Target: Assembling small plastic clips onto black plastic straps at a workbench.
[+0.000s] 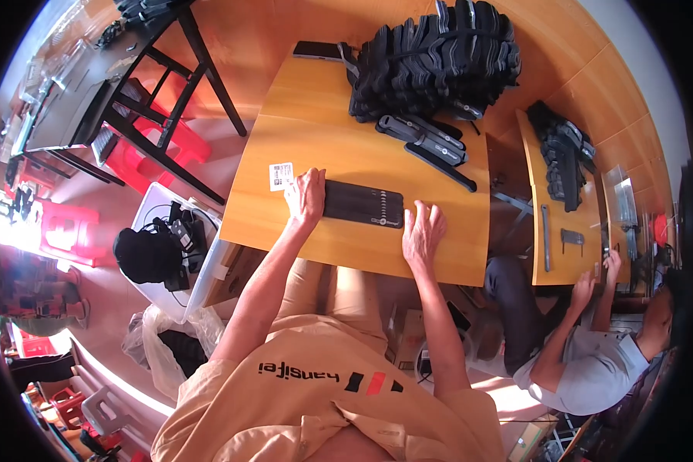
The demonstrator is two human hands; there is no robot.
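A flat black rectangular piece [359,204] with pale printing near its right end lies on the wooden table [285,131] in front of me. My left hand [306,197] is closed at its left end, the fingers curled over the edge. Beside those fingers a white printed label [280,176] sticks out to the left; whether the hand touches it I cannot tell. At the piece's right end rests my right hand [425,233], thumb by the edge and fingers loosely bent and apart.
A tall bundle of black layered pieces [435,61] stands at the table's back, with folded grey-black pieces [423,140] before it. A dark flat device [317,51] lies far left. A white bin [196,266] holds black items. Another person [585,369] works at a right-hand table [550,254].
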